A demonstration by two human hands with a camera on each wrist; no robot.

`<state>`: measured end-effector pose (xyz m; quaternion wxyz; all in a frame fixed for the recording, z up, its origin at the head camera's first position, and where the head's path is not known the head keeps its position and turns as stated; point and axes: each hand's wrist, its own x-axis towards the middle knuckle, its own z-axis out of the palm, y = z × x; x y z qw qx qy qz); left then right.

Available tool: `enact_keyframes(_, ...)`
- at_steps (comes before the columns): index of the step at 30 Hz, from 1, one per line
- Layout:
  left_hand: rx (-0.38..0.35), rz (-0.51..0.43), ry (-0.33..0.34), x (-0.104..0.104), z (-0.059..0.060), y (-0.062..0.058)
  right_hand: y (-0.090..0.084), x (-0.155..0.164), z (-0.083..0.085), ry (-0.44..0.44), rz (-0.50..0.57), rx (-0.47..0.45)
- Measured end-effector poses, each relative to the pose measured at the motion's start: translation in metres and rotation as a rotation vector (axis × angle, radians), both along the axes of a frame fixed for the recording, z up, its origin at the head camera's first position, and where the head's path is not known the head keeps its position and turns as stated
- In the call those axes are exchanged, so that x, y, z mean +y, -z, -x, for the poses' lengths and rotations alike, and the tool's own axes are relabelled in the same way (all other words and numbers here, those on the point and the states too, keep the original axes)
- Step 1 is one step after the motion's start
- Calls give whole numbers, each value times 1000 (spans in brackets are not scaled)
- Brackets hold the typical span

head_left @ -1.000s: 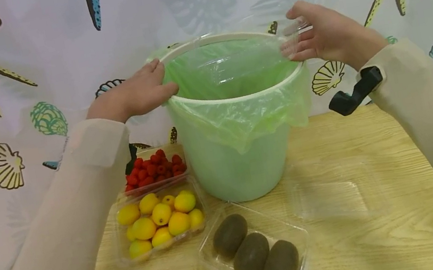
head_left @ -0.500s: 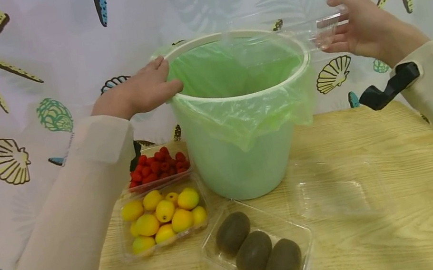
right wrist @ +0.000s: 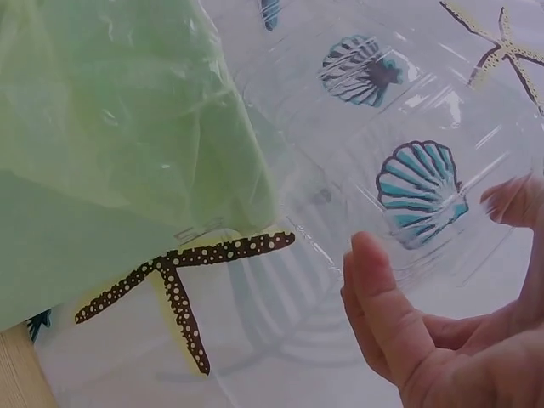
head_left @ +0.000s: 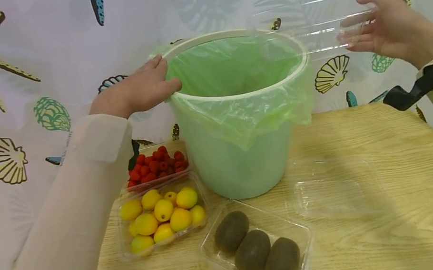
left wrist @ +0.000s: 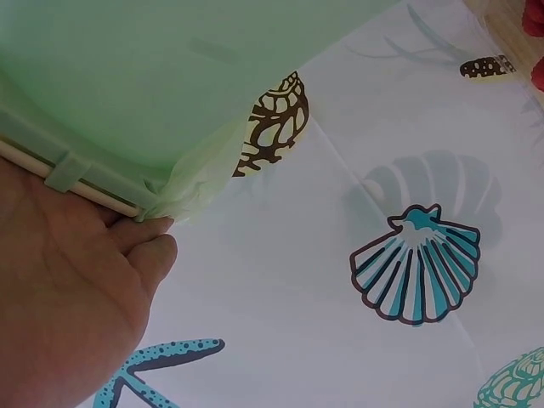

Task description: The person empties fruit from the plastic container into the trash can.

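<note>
Near the back edge of the wooden tabletop (head_left: 390,230), the left hand (head_left: 135,93) rests flat-fingered on the rim of the pale green, bag-lined plastic bin (head_left: 239,116), apparently steadying it, while the right hand (head_left: 395,28) pinches a clear empty plastic tray (head_left: 311,29) level beside that rim.

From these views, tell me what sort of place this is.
Probably a staged tabletop set, not a real kitchen. A sea-print cloth hangs as backdrop behind a wooden table; on it stand a lined bin and fruit trays. The right hand holds a clear tray.
</note>
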<state>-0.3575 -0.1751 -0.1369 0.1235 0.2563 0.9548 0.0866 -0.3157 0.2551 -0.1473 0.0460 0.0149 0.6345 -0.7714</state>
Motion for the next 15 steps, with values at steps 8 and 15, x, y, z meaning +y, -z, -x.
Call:
enact_keyframes(8,4,3,9,1,-2,0,6,21,-11,-8,30,29)
enact_keyframes(15,6,1,15,0,-3,-1,11,36,-18,20,49,61)
